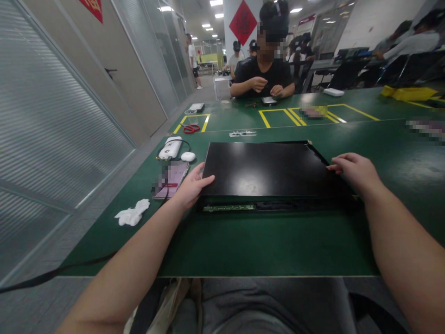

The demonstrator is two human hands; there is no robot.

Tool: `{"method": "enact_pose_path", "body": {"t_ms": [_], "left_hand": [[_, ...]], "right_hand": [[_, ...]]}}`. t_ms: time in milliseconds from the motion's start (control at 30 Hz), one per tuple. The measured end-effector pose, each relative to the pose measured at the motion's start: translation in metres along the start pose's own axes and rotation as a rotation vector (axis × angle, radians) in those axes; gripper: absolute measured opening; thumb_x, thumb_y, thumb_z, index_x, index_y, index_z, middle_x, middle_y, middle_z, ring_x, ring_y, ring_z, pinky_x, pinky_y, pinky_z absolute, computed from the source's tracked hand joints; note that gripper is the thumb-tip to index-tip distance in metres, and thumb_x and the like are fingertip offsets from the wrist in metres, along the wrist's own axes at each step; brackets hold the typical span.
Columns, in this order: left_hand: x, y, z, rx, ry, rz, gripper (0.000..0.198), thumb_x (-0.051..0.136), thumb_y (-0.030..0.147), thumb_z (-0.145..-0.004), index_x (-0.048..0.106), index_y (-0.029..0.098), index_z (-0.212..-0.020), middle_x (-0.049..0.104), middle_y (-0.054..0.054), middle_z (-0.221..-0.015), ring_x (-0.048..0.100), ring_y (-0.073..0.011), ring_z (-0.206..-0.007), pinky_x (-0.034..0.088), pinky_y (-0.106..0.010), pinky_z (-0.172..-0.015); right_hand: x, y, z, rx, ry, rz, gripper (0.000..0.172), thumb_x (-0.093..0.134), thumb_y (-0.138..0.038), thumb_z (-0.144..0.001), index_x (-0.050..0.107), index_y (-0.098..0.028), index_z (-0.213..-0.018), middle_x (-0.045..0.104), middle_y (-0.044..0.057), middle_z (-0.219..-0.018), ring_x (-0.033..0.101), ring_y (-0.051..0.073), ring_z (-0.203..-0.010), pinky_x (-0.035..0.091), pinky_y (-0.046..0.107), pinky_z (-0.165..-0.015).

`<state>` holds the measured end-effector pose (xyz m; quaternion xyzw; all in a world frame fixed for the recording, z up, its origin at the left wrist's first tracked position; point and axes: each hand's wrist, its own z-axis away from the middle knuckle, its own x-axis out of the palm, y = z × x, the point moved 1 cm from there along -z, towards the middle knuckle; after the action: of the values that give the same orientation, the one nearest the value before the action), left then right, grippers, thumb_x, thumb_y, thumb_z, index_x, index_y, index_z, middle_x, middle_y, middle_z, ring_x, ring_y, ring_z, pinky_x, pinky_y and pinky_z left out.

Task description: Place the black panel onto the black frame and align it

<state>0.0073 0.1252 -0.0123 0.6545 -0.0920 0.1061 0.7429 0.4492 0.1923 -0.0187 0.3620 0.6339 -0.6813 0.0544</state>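
A glossy black display panel [259, 169] lies at a slant over a shallow black frame [299, 205]. Along the frame's near side a green circuit strip [229, 208] shows. My left hand [192, 185] grips the panel's left edge, its thumb on top and the other fingers partly hidden under it. At the right edge, my right hand [354, 170] has its fingers bent together, the tips touching the rim where panel and frame meet. Whether those tips pinch the panel or the frame I cannot tell.
Left of the panel lie a phone [172, 180], a white earbud case [188, 157], a cabled white power bank [170, 147] and crumpled tissue [132, 212]. Beyond are red-handled scissors [191, 128] and small strips [242, 133]. A person [264, 69] sits opposite, across the green table [278, 246].
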Motion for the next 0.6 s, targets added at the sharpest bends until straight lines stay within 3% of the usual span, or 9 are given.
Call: {"method": "enact_pose_path", "body": {"t_ms": [200, 467, 600], "left_hand": [[0.0, -0.0003, 0.0001, -0.004, 0.008, -0.013, 0.056, 0.078, 0.008, -0.067, 0.064, 0.022, -0.12, 0.075, -0.01, -0.113, 0.071, -0.0299, -0.108, 0.06, -0.038, -0.089], [-0.002, 0.002, 0.0002, -0.076, 0.166, -0.061, 0.051, 0.074, 0.016, -0.071, 0.065, 0.024, -0.12, 0.074, -0.008, -0.114, 0.07, -0.0277, -0.106, 0.058, -0.034, -0.08], [-0.002, 0.0009, -0.0019, -0.081, 0.155, -0.057, 0.049, 0.068, 0.014, -0.068, 0.064, 0.02, -0.117, 0.075, -0.007, -0.107, 0.071, -0.0253, -0.099, 0.057, -0.031, -0.075]], "right_hand": [[-0.0007, 0.0052, -0.0039, 0.024, 0.017, 0.047, 0.012, 0.067, -0.033, -0.074, 0.067, -0.023, -0.081, 0.071, 0.002, -0.07, 0.062, 0.017, -0.068, 0.048, 0.034, -0.074], [-0.0014, 0.004, -0.0037, 0.026, 0.028, 0.101, 0.011, 0.067, -0.032, -0.073, 0.067, -0.023, -0.079, 0.072, 0.002, -0.071, 0.062, 0.017, -0.071, 0.046, 0.033, -0.074], [-0.0013, 0.0049, -0.0039, -0.005, 0.045, 0.145, 0.01, 0.066, -0.032, -0.074, 0.066, -0.023, -0.078, 0.072, 0.003, -0.071, 0.062, 0.018, -0.071, 0.045, 0.033, -0.071]]}}
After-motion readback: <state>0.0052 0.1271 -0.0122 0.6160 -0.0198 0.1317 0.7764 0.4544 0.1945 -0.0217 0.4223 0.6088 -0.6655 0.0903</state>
